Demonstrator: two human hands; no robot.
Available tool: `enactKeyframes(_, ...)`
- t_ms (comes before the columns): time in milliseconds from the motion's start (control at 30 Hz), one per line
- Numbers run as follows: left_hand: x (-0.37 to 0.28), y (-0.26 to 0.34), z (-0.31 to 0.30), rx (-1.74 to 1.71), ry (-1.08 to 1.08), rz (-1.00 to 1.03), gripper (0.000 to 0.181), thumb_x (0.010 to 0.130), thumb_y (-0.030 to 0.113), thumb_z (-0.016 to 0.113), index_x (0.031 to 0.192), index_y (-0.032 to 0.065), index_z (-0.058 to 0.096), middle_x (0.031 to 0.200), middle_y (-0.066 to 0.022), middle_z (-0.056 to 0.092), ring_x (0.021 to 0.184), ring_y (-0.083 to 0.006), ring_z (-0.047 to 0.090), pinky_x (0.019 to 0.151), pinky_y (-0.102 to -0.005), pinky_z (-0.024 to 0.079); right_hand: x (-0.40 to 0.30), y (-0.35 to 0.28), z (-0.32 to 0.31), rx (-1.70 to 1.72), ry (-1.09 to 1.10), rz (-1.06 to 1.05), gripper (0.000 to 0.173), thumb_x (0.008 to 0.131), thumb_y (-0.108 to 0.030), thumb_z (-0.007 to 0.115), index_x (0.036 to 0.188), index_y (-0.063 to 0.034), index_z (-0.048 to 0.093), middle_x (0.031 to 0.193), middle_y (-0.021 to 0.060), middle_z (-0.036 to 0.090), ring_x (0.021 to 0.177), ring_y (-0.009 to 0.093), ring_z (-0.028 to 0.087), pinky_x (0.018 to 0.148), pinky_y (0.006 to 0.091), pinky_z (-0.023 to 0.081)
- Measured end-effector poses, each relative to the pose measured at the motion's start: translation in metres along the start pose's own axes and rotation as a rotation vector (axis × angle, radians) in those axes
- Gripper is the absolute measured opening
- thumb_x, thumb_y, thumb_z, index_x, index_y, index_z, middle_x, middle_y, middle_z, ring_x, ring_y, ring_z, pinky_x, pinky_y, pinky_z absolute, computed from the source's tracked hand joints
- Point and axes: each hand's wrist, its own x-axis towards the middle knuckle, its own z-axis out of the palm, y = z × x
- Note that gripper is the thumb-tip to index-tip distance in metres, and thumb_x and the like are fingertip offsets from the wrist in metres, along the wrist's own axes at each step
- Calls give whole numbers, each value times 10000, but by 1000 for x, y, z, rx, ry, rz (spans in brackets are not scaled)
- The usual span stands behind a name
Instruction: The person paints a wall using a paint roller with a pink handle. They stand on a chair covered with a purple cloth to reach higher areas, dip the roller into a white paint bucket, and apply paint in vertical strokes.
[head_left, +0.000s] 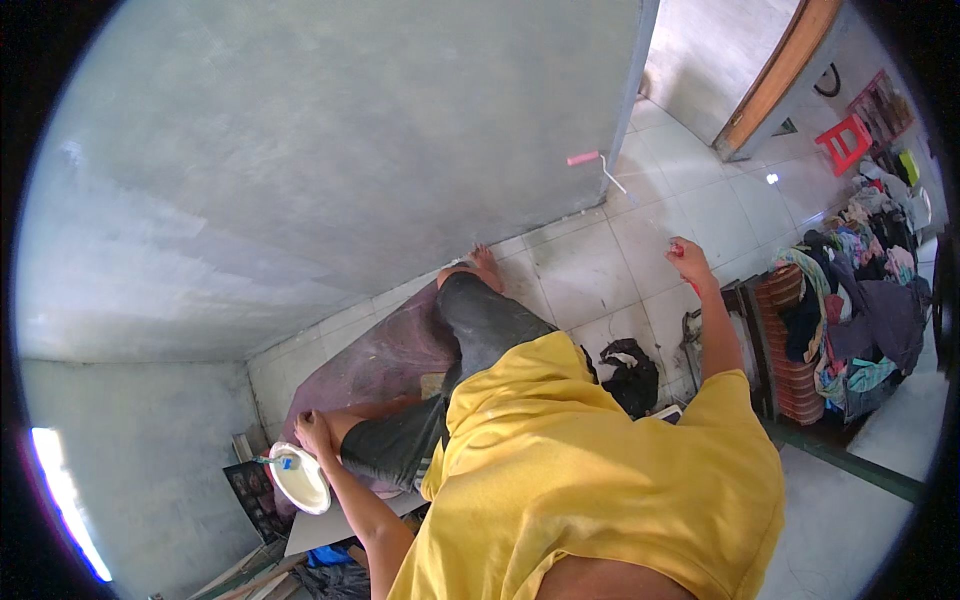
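Note:
A paint roller with a pink sleeve (583, 159) lies against the grey plastered wall (390, 150), near its right-hand edge. Its thin frame runs down toward my right hand (688, 264), which is closed around a red handle; the stretch between is faint. My left hand (313, 433), fingers curled, is by my bent knee, beside a white tub (306, 486) with pale contents. Whether those fingers grip the tub's rim cannot be told. A brush with a blue part (286, 463) lies across the tub's edge.
Purple cloth (367, 367) spreads beneath my legs along the wall. Pale tiles (585, 270) cover the floor. Clothes (862, 315) are heaped at right, with a red stool (845, 144) beyond. A wooden door frame (780, 75) stands behind. Wood strips (255, 577) lie lower left.

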Motion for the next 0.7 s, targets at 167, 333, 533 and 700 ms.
enactKeyframes(167,-2,-8,3,31,20,17,322,774,296,539,938,26,603,982,-141,575,954,-335,521,834,-427,400,31,9,37,-109,-28,-29,301,754,-188,637,1014,-52,569,758,94,595,615,196,554,521,328,452)
enactKeyframes(333,-7,-5,-1,23,54,50,305,778,283,535,933,30,603,982,-141,569,942,-334,523,830,-429,399,53,-15,72,-59,-71,130,255,753,-202,648,930,-35,572,692,94,573,454,197,529,378,315,432)
enactKeyframes(533,-10,4,-7,3,8,29,297,795,273,513,954,37,595,996,-146,560,965,-329,508,855,-423,380,96,-8,109,-159,-22,119,228,746,-205,645,851,-15,575,650,102,577,465,218,550,389,334,446)
enactKeyframes(700,-20,7,-13,-65,12,-15,371,800,277,530,1065,17,536,1068,-175,539,1029,-348,477,898,-416,357,131,17,124,-221,-72,140,214,745,-205,638,818,-11,583,642,116,591,453,227,554,399,340,452)
